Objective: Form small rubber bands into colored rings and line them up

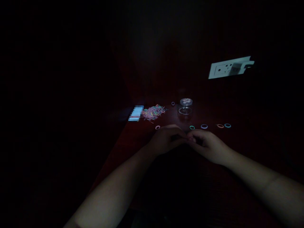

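Observation:
My left hand (168, 139) and my right hand (209, 146) meet at the fingertips low over the dark red table. Both are closed in a pinch. Between them is a small pinkish bit, too dim and too covered by fingers to name. Just beyond the right hand lie a green ring (192, 127) and a lilac ring (204, 126). A pale pink ring (157, 127) is beside the left hand's knuckles. Farther back sits a loose pile of thin pastel bands or strips (154, 112).
A clear lidded jar (185, 109) stands behind the hands, with a small ring (173, 103) to its left. An orange ring (220, 126) and a blue ring (227, 125) lie at right. A lit phone (136, 113) rests near the table's left edge. A wall socket (223, 70) holds a plug.

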The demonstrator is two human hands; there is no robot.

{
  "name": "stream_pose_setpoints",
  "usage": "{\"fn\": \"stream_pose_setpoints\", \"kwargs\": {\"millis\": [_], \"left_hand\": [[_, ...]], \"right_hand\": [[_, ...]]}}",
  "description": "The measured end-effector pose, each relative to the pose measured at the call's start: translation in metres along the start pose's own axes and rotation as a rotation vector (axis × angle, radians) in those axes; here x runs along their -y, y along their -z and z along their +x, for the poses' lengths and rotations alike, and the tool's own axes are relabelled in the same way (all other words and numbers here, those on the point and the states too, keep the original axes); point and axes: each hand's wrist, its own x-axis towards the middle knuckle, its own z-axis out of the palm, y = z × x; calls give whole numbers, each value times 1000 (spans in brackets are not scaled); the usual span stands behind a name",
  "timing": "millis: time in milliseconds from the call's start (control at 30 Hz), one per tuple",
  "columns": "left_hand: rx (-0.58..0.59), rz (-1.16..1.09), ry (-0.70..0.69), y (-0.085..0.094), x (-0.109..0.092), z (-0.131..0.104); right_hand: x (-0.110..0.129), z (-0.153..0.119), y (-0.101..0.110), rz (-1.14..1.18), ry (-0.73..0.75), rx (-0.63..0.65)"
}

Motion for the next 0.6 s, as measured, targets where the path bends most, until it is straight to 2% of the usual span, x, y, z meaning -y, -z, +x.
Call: {"fn": "stream_pose_setpoints", "kwargs": {"millis": [233, 600], "left_hand": [[-20, -16, -10, 0, 0, 0], [-6, 3, 3, 1, -1, 0]], "right_hand": [[3, 0, 0, 82, -32, 18], [0, 0, 0, 90, -40, 7]]}}
